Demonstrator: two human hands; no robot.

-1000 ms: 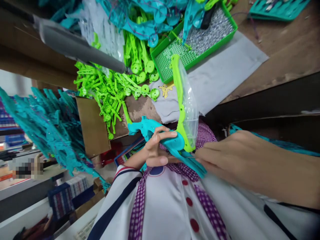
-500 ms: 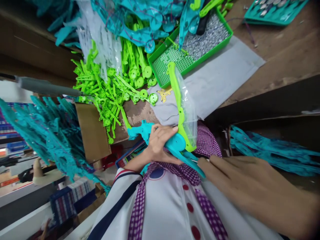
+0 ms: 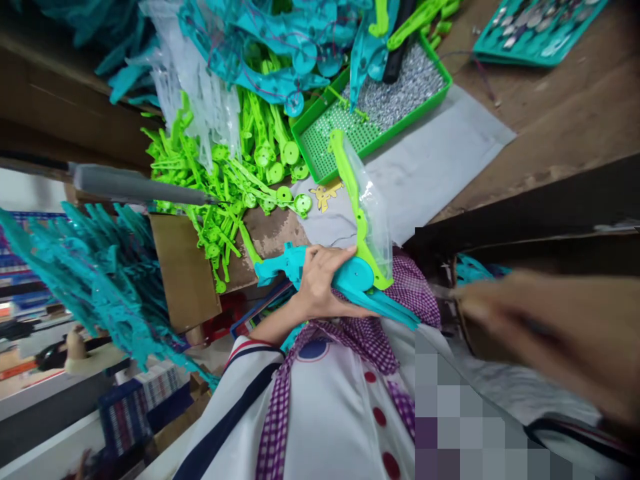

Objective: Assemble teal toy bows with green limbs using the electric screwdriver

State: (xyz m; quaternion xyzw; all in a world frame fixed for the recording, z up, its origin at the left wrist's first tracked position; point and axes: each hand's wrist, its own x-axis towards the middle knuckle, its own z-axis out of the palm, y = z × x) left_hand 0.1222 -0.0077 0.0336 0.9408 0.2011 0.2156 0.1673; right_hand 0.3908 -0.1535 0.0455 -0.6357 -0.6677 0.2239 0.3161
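No readable text, numbers or brand names anywhere. Only sign: a small yellow cartoon figure [image 3: 324,194] printed on the grey cloth [image 3: 425,167] on the desk. Boxes [image 3: 145,393] at lower left carry print, too blurred to read.

A single head-worn camera looks steeply down and forward, close over the person's chest, with the green tray [image 3: 373,123] far beyond it on the counter [image 3: 550,127]. The scene appears rotated and tilted.
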